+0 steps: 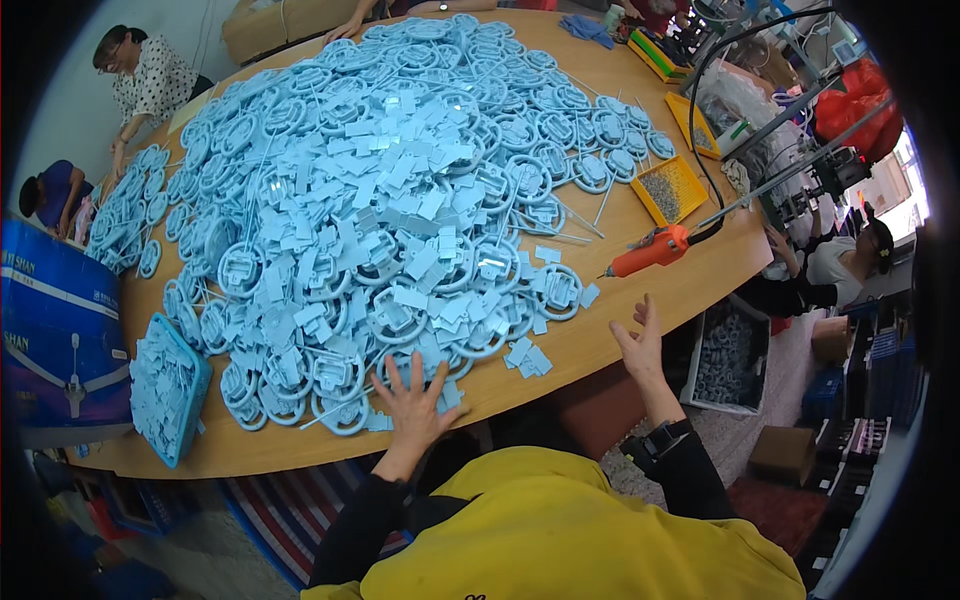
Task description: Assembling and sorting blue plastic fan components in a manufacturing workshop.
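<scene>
A large heap of light-blue plastic ring-shaped parts [240, 270], each with a boxy centre, covers much of the table. Small flat light-blue plates [410, 297] lie scattered over its middle and near side. My left hand [415, 408] is open, fingers spread, at the near edge of the heap and over a few of these plates; whether its fingertips press on them I cannot tell. To the right, my right hand [640, 348] is raised by the table's front edge, fingers apart and nothing in it. Beyond it is an orange electric screwdriver [648, 252] on a black cable.
Yellow bins [672, 190] of small metal parts stand at the table's [590, 345] right side. A light-blue basket [168, 392] of plates leans at the left, beside a blue carton [60, 335]. Below right sits a crate [730, 355] of grey parts. Other people work around the table.
</scene>
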Available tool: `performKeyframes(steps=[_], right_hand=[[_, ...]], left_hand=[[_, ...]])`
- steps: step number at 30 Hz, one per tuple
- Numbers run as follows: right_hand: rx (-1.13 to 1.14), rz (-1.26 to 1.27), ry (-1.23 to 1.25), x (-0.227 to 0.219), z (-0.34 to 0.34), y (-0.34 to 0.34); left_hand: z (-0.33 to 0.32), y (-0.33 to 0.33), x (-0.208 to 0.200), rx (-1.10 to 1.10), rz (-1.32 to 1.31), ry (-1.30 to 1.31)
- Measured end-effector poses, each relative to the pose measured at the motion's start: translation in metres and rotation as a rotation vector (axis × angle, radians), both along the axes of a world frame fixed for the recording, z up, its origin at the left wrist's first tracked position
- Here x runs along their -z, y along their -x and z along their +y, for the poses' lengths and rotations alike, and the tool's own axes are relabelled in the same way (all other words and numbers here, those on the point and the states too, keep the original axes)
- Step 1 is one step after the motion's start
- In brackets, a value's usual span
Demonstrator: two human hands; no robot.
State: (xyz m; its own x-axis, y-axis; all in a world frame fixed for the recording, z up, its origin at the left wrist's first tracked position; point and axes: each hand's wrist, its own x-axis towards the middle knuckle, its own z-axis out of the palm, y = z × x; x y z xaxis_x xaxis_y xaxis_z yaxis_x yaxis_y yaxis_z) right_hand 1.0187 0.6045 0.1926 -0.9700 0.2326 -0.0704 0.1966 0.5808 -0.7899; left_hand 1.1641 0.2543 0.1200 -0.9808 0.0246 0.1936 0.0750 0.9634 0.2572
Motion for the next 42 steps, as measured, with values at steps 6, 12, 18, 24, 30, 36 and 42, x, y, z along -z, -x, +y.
performKeyframes(steps=[6,12,18,24,30,36,42], right_hand=[[-0.634,0.255,-0.581,0.053,-0.056,-0.018],[-0.528,0.313,-0.557,0.096,-0.1,0.051],[-0.526,0.274,-0.694,0.111,-0.092,0.135],[-0.567,0.423,-0.613,0.078,-0.077,0.139],[-0.456,0.393,-0.57,0.073,-0.038,0.101],[-0.563,-0.028,-0.252,0.029,0.063,0.036],[-0.171,-0.012,-0.245,0.05,0.147,0.107]], left_hand=[[0.021,0.047,-0.001,0.002,0.059,-0.027],[0.021,0.09,0.013,0.08,0.111,0.019],[0.036,0.182,0.009,0.015,0.113,-0.029],[0.048,0.232,-0.023,-0.091,-0.01,-0.166],[0.057,0.236,-0.045,0.068,-0.122,-0.136],[0.028,0.216,-0.015,0.075,-0.268,-0.314],[0.07,0.19,-0.048,-0.167,-0.391,-0.226]])
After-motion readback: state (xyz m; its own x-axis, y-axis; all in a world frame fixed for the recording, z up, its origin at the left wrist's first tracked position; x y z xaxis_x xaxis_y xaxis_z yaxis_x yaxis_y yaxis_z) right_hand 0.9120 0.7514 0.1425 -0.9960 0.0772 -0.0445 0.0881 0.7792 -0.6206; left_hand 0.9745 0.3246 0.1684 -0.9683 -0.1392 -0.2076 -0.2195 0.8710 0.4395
